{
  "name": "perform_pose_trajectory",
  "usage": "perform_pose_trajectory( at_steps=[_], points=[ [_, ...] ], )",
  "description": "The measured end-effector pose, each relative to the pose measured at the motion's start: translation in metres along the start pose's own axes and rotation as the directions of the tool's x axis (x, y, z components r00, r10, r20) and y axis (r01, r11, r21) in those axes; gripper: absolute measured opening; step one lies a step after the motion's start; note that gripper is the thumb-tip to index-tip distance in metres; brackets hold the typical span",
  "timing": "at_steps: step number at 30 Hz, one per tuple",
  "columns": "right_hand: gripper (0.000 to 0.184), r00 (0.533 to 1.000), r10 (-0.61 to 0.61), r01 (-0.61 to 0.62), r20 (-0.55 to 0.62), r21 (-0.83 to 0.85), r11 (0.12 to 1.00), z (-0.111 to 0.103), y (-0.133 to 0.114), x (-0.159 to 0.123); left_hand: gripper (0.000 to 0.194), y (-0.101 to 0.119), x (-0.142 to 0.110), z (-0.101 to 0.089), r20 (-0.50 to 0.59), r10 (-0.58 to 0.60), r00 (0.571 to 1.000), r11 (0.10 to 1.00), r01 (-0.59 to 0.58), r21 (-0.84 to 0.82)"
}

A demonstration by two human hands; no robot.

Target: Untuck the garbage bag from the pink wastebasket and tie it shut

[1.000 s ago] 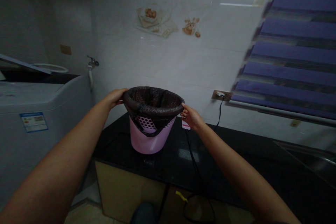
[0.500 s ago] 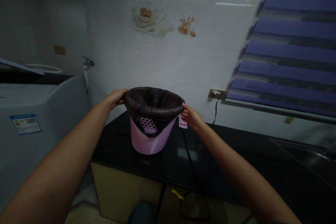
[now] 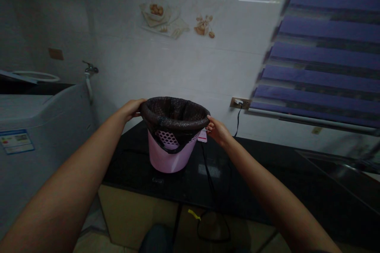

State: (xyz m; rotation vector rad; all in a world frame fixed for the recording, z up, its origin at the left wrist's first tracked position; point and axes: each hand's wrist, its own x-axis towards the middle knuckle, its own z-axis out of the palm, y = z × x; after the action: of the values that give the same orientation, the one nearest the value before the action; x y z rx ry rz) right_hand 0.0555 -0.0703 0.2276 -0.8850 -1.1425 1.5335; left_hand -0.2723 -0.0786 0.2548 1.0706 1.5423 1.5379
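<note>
A pink trash can with a perforated upper wall is on or just above the black countertop; I cannot tell which. Its rim is covered by a black trash bag, folded outward, with a loose edge hanging down the front. My left hand grips the bag-covered rim on the left, fingertips partly hidden behind it. On the opposite side, my right hand pinches the rim between thumb and curled fingers. The can's opening faces up, slightly toward me, and dark lining shows inside.
A power strip lies behind the can, its cord running over the counter's front. At left stands a washing machine near a wall tap. A sink is at right, below a purple blind. A plugged wall socket is behind.
The view has shifted a little to the right, so the background sits further left. Both hands keep their hold on the rim, and the can stays nearly the same in view.
</note>
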Motion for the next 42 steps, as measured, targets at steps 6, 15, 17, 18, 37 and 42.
perform_pose_trajectory(
  at_steps=[6, 15, 17, 18, 37, 42],
  points=[
    [0.069, 1.0, -0.002, 0.003, -0.026, 0.012, 1.0, -0.011, -0.005, -0.006, 0.023, 0.006, -0.009, 0.016, 0.018, -0.018, 1.0, 1.0, 0.018, 0.008],
    [0.07, 0.999, -0.017, 0.019, -0.05, 0.029, 0.999, -0.028, -0.012, -0.015, 0.017, 0.007, -0.013, 0.036, 0.032, -0.013, 0.999, 1.0, 0.013, 0.02],
    [0.067, 0.998, -0.022, 0.023, -0.053, 0.019, 1.0, -0.032, -0.013, -0.016, 0.019, 0.008, -0.013, 0.04, 0.034, -0.011, 0.999, 0.999, 0.01, 0.032],
    [0.065, 0.998, -0.023, 0.024, -0.055, 0.014, 1.0, -0.034, -0.013, -0.017, 0.02, 0.008, -0.014, 0.042, 0.038, -0.01, 0.999, 0.999, 0.009, 0.037],
    [0.055, 0.995, -0.044, 0.043, -0.094, -0.015, 0.999, -0.072, -0.02, -0.025, 0.011, 0.018, -0.03, 0.082, 0.111, -0.028, 0.993, 1.0, 0.027, 0.005],
    [0.048, 0.991, -0.05, 0.053, -0.124, 0.023, 0.998, -0.08, -0.021, -0.027, 0.013, 0.016, -0.029, 0.09, 0.127, -0.021, 0.992, 1.0, 0.019, 0.013]
  ],
)
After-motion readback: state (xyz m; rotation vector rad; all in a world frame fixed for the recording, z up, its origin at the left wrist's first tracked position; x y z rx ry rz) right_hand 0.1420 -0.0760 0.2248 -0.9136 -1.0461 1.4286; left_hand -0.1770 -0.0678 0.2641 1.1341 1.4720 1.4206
